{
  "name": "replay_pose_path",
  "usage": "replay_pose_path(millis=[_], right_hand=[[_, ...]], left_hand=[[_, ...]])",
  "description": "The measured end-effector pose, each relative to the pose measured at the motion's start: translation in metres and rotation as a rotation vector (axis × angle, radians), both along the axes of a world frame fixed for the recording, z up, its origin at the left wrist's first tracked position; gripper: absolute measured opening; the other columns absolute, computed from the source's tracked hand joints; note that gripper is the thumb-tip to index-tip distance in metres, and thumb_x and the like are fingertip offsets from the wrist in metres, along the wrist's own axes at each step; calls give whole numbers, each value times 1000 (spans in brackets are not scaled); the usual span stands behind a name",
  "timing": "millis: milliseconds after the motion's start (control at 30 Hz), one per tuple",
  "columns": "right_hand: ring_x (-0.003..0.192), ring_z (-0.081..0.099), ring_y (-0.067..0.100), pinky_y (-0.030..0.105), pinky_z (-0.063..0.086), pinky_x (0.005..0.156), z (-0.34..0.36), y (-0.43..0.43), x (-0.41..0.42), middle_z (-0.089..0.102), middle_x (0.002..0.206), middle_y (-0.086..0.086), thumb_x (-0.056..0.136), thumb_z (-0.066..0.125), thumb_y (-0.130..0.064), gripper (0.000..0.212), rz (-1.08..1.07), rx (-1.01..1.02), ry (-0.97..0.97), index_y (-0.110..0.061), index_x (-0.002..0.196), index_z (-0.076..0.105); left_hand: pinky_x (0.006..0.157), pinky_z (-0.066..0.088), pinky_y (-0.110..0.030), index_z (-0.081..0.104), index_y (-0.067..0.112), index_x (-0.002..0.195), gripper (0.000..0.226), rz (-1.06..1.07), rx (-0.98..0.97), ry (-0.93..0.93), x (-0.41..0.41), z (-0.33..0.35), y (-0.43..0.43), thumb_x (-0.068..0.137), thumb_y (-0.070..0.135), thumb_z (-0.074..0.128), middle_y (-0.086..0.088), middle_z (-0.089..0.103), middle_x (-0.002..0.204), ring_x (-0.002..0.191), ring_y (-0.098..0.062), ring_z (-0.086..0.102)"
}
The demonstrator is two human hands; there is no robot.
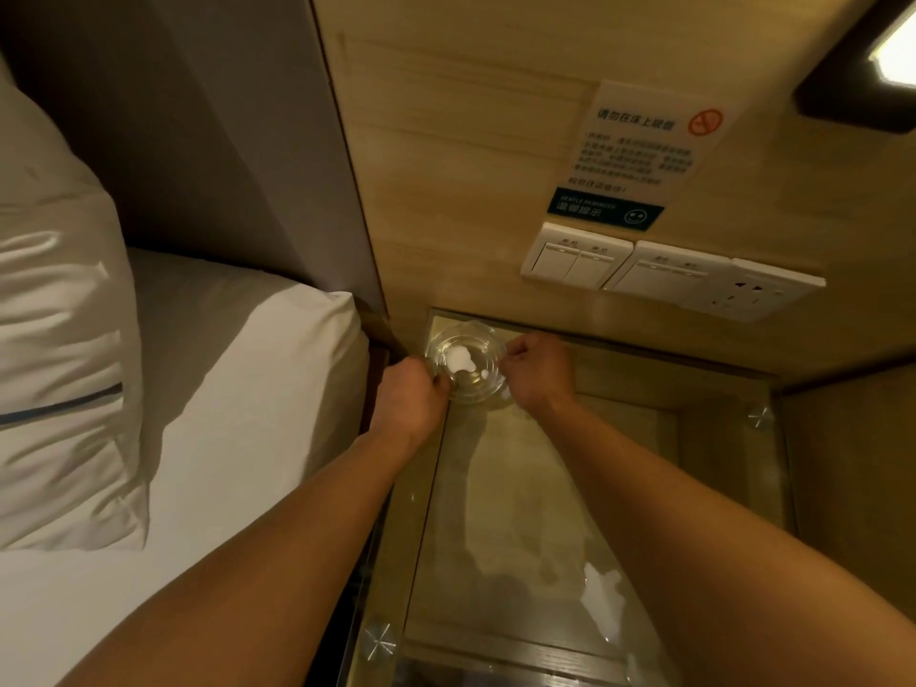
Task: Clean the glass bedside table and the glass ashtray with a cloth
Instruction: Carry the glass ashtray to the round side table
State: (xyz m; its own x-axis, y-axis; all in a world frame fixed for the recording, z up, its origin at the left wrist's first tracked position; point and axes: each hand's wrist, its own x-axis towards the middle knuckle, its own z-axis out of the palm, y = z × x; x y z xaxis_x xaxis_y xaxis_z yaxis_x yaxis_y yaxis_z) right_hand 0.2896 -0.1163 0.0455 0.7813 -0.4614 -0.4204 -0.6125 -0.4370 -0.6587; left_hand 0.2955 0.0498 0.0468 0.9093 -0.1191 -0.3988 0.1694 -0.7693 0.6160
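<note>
Head view: the glass ashtray (468, 361) sits in the far corner of the glass bedside table (520, 488); the left hand (411, 389) and right hand (538, 369) curl fingers round its rim; it looks heavy, slippery, breakable; best held by the thick rim.

1. Dim, warm yellow cast. The lamp (894, 54) at upper right is the source and is blown out.
2. White glare on the glass table (520, 488) at lower right and inside the ashtray (463, 361).
3. Soft diagonal shadow across the bed sheet (238, 389), left of centre.
4. Wide-angle bending at the edges. The notice (644, 151) text is blurry.
</note>
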Motion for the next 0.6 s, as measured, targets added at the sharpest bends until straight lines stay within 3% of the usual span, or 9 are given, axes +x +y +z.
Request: replay_pose_path(millis=[133, 300, 467, 533, 600], right_hand=[[79, 69, 24, 38, 59, 75, 11, 4, -7, 73, 84, 6, 83, 60, -3, 13, -2, -35, -55, -9, 86, 71], [70, 61, 21, 30, 47, 63, 51, -2, -31, 66, 71, 2, 82, 61, -5, 8, 28, -58, -121, -6, 79, 68], [67, 63, 16, 26, 46, 54, 116, -18, -84, 67, 68, -1, 84, 63, -5, 11, 11, -65, -149, -11, 76, 69], [64, 60, 12, 24, 45, 53, 143, -28, -113, 64, 65, -3, 85, 64, -7, 15, -11, -87, -150, -14, 71, 66], [71, 64, 14, 31, 54, 62, 170, -40, -146, 68, 73, -3, 87, 67, -10, 8, -56, -86, -148, -13, 82, 73]], left_hand=[[66, 53, -40, 64, 1, 84, 30, -5, 11, -43, -2, 10, 1, 100, 25, 57, -14, 68, 81, 75, -30, 65], [57, 43, -35, 57, 10, 77, 26, -53, 17, -98, -15, 46, 0, 98, 27, 58, -8, 63, 73, 69, -27, 62], [60, 48, -40, 59, 9, 80, 21, -109, -5, -112, -55, 114, -12, 95, 25, 58, -9, 65, 72, 70, -30, 61], [55, 37, -34, 50, 18, 71, 26, -148, -11, -112, -78, 151, -25, 95, 21, 59, -3, 58, 64, 65, -25, 54], [51, 27, -25, 40, 27, 64, 38, -178, -36, -120, -106, 185, -40, 96, 18, 59, 6, 48, 60, 59, -15, 47]])
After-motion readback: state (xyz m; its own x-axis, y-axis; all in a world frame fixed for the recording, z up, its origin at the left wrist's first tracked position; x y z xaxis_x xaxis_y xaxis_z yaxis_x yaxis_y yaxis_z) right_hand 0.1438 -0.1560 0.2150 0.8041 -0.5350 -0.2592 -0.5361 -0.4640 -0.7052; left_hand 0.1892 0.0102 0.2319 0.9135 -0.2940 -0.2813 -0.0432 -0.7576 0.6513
